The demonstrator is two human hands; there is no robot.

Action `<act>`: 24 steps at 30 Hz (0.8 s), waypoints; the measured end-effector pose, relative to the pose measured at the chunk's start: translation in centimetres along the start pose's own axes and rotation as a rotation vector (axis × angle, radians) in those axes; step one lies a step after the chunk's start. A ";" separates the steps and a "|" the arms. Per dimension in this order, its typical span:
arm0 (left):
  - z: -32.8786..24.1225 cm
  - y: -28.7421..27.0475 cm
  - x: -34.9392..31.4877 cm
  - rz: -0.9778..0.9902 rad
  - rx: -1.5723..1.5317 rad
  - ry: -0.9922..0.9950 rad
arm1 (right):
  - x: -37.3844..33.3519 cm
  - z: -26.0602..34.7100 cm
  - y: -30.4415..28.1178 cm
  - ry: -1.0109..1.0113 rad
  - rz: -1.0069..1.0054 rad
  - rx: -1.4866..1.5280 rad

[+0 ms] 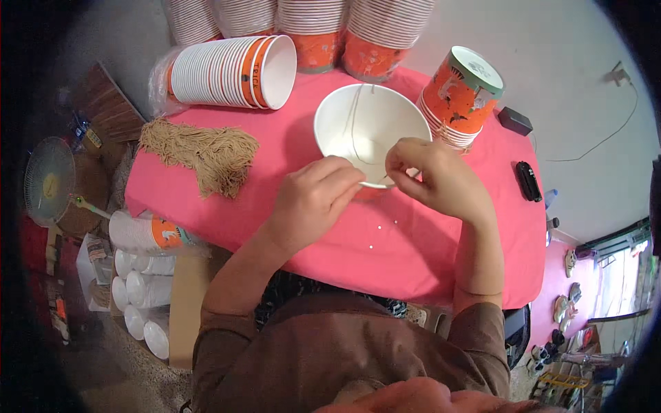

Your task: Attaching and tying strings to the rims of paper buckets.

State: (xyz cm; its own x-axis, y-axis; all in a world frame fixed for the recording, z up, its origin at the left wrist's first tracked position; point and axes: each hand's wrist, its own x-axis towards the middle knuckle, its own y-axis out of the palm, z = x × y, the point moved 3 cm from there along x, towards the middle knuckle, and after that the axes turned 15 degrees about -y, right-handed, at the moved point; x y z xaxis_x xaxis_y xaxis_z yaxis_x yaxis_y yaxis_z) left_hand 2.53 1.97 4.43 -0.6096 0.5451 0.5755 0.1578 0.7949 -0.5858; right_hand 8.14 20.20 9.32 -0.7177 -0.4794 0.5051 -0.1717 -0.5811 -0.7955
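Note:
A large paper bucket [336, 127], white inside with a little orange showing outside, stands mouth up in front of me on the pink cloth. A thin tan string [354, 131] hangs over its far rim and loops down the inside toward the near side. My left hand [310, 203] is closed, thumb and fingers pinching the bucket's near rim. On the right of that rim, my right hand [441, 175] is closed in a pinch at the string's end; its fingertips partly hide what they hold. A bundle of cut tan strings [206, 153] lies at the left.
Nested orange paper buckets [227, 72] lie on their side at back left, with tall stacks [310, 31] behind. An upside-down stack [461, 93] stands at right, near a black box [515, 121] and a black object [528, 182]. White dots [379, 227] dot the pink cloth [413, 268].

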 end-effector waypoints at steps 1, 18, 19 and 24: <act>0.0 0.1 -0.1 0.002 -0.001 0.000 | 0.0 -0.1 0.2 -0.026 0.048 -0.016; 0.4 0.0 -2.1 -0.116 0.151 0.382 | 0.2 1.6 0.7 -0.016 0.179 -0.073; 0.4 0.0 -2.0 -0.117 0.141 0.388 | 0.3 1.6 0.7 -0.014 0.176 -0.065; 0.3 0.0 -2.0 -0.121 0.146 0.390 | 0.3 1.6 0.8 -0.019 0.182 -0.043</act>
State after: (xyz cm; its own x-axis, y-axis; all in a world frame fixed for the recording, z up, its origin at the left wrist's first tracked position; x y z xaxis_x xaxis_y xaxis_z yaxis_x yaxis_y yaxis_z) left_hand 3.51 0.75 3.13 -0.2729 0.5324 0.8013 -0.0255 0.8286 -0.5593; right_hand 8.93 18.53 9.38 -0.7266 -0.5866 0.3576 -0.0694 -0.4553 -0.8876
